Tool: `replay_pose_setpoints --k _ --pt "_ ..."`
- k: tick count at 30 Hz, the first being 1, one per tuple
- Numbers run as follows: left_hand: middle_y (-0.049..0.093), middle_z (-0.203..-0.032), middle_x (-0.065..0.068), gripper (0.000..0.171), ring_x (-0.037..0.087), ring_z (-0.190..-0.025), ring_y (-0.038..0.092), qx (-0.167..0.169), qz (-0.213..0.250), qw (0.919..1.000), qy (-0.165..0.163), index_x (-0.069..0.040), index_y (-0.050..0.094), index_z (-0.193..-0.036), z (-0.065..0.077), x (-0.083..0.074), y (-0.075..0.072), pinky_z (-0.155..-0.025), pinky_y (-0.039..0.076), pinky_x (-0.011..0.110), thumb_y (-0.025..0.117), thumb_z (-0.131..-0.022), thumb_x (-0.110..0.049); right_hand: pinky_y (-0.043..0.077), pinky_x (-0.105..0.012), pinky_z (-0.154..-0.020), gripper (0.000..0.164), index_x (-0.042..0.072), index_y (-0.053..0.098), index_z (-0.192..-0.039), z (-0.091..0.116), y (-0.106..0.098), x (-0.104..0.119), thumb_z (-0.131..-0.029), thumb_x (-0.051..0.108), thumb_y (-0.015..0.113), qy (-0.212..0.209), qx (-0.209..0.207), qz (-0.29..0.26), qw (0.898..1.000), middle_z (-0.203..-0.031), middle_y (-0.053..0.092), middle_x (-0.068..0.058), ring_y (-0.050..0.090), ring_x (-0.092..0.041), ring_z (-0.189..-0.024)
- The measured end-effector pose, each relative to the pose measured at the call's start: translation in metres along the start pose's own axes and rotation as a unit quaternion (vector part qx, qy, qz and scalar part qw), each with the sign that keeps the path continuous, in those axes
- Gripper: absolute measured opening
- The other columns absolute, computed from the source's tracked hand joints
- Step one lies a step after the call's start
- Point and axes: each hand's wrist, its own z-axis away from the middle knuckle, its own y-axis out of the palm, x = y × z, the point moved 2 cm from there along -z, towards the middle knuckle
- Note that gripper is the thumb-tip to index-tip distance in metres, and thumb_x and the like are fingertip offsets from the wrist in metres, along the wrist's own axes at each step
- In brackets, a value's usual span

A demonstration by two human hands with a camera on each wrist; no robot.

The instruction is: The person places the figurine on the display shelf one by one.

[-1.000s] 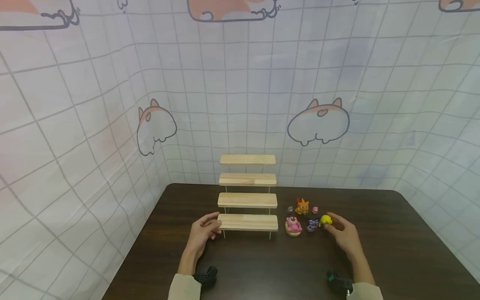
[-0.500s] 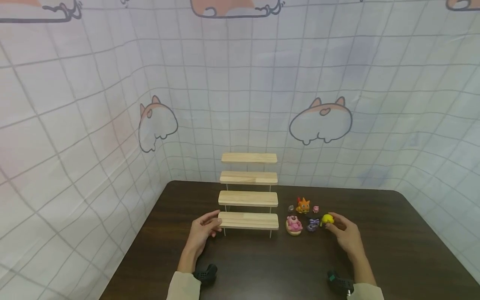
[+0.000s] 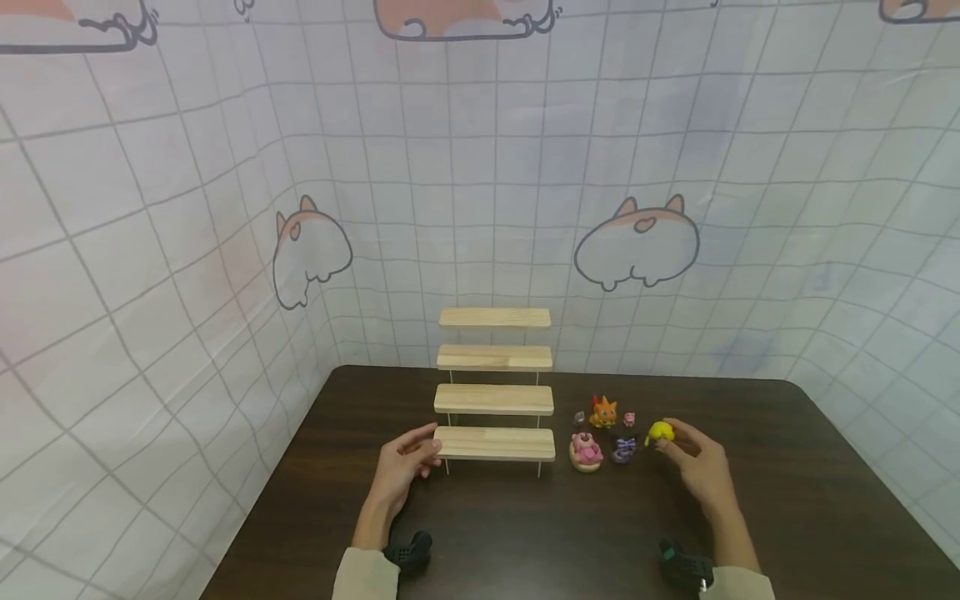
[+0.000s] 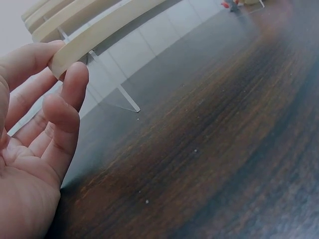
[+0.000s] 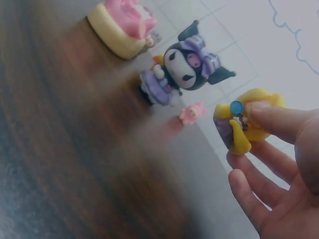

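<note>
In the head view a stepped wooden display rack (image 3: 495, 444) with several pale shelves on thin clear legs stands on the dark table. My left hand (image 3: 399, 468) holds the left end of its lowest shelf (image 4: 107, 36) between thumb and fingers. On the right, my right hand (image 3: 703, 473) pinches a small yellow figurine (image 5: 241, 140) with a blue round detail, held up off the table in the right wrist view. Left of it stands a black and purple figurine (image 3: 623, 450) with a bow on its head. A tiny pink figurine (image 5: 191, 114) stands close by.
A pink bear figurine in a cream base (image 3: 586, 452) sits right of the rack. Behind it are an orange figurine (image 3: 603, 412) and a tiny grey one (image 3: 579, 418). A white grid-patterned cloth (image 3: 495, 167) surrounds the dark table (image 3: 525, 533).
My right hand has lifted the yellow figurine and carried it slightly right, away from the black and purple one. The left hand stays at the shelf end.
</note>
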Motion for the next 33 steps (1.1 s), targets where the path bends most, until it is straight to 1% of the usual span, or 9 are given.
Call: replay_pose_setpoints --k 3,6,13,17,20,24,26,29,33 --pt "0.075 -0.092 0.002 0.048 0.013 -0.074 0.071 0.001 -0.001 1.0000 0.003 -0.003 0.064 -0.137 0.000 0.000 -0.001 -0.057 0.050 0.022 0.077 -0.092 -0.015 0.046 -0.011 -0.080 0.051 0.009 0.058 -0.144 0.001 -0.003 0.006 -0.101 0.034 0.067 -0.009 -0.003 -0.006 1.000 -0.135 0.063 -0.020 0.050 0.015 -0.095" --pt "0.074 -0.093 0.001 0.050 0.013 -0.074 0.071 0.003 -0.004 1.0000 0.008 -0.001 0.062 -0.138 0.000 0.001 -0.001 -0.057 0.050 0.022 0.077 -0.092 -0.015 0.046 -0.014 -0.080 0.051 0.010 0.058 -0.144 0.003 -0.006 0.012 -0.101 0.036 0.066 -0.014 -0.007 -0.004 1.000 -0.135 0.063 -0.020 0.050 0.014 -0.095" --pt "0.074 -0.094 0.002 0.048 0.013 -0.075 0.071 0.007 0.006 0.9999 0.007 -0.003 0.064 -0.137 0.000 0.001 -0.002 -0.058 0.049 0.022 0.077 -0.092 -0.013 0.047 -0.028 -0.082 0.051 0.012 0.057 -0.146 0.003 -0.009 0.025 -0.102 0.037 0.064 -0.015 -0.017 0.009 1.000 -0.134 0.064 -0.018 0.054 0.004 -0.097" --pt "0.074 -0.091 0.001 0.048 0.013 -0.074 0.071 0.008 0.008 0.9999 0.006 -0.003 0.064 -0.137 0.000 0.000 -0.002 -0.057 0.050 0.022 0.077 -0.092 -0.013 0.048 -0.028 -0.081 0.051 0.012 0.058 -0.145 0.004 -0.010 0.032 -0.101 0.038 0.065 -0.023 -0.020 0.004 1.000 -0.132 0.065 -0.017 0.054 0.008 -0.096" --pt "0.075 -0.090 0.000 0.050 0.012 -0.074 0.071 0.010 0.008 0.9999 0.010 -0.002 0.063 -0.138 0.000 0.000 -0.001 -0.057 0.050 0.022 0.077 -0.092 -0.015 0.050 -0.026 -0.083 0.052 0.012 0.059 -0.145 0.006 -0.012 0.038 -0.101 0.039 0.065 -0.033 -0.020 -0.001 0.999 -0.132 0.066 -0.018 0.053 0.016 -0.093" --pt "0.075 -0.089 -0.001 0.053 0.012 -0.073 0.071 0.011 0.004 0.9998 0.013 -0.001 0.061 -0.139 0.000 0.001 -0.001 -0.057 0.050 0.021 0.078 -0.092 -0.017 0.050 -0.021 -0.081 0.053 0.013 0.059 -0.145 0.009 -0.012 0.046 -0.100 0.040 0.065 -0.036 -0.016 -0.007 0.999 -0.133 0.066 -0.018 0.053 0.017 -0.093" --pt "0.075 -0.090 0.000 0.053 0.012 -0.073 0.071 0.011 0.002 0.9999 0.013 0.000 0.061 -0.139 0.000 0.001 -0.001 -0.057 0.050 0.021 0.078 -0.092 -0.017 0.050 -0.022 -0.079 0.052 0.013 0.059 -0.145 0.010 -0.012 0.051 -0.100 0.040 0.066 -0.039 -0.016 -0.007 0.999 -0.132 0.066 -0.018 0.054 0.016 -0.092" --pt "0.075 -0.091 0.000 0.052 0.012 -0.073 0.071 0.009 -0.002 0.9999 0.012 0.000 0.061 -0.139 0.000 0.001 -0.002 -0.057 0.050 0.022 0.077 -0.092 -0.017 0.049 -0.028 -0.080 0.052 0.014 0.059 -0.144 0.010 -0.010 0.058 -0.100 0.041 0.066 -0.044 -0.017 -0.003 0.999 -0.131 0.067 -0.018 0.056 0.010 -0.094" --pt "0.075 -0.091 0.002 0.049 0.013 -0.074 0.071 0.007 0.002 0.9999 0.008 -0.003 0.064 -0.137 0.001 0.001 -0.002 -0.057 0.050 0.022 0.077 -0.092 -0.016 0.050 -0.035 -0.081 0.052 0.014 0.060 -0.144 0.011 -0.005 0.065 -0.100 0.042 0.065 -0.048 -0.015 -0.003 0.999 -0.129 0.067 -0.019 0.064 -0.013 -0.105"
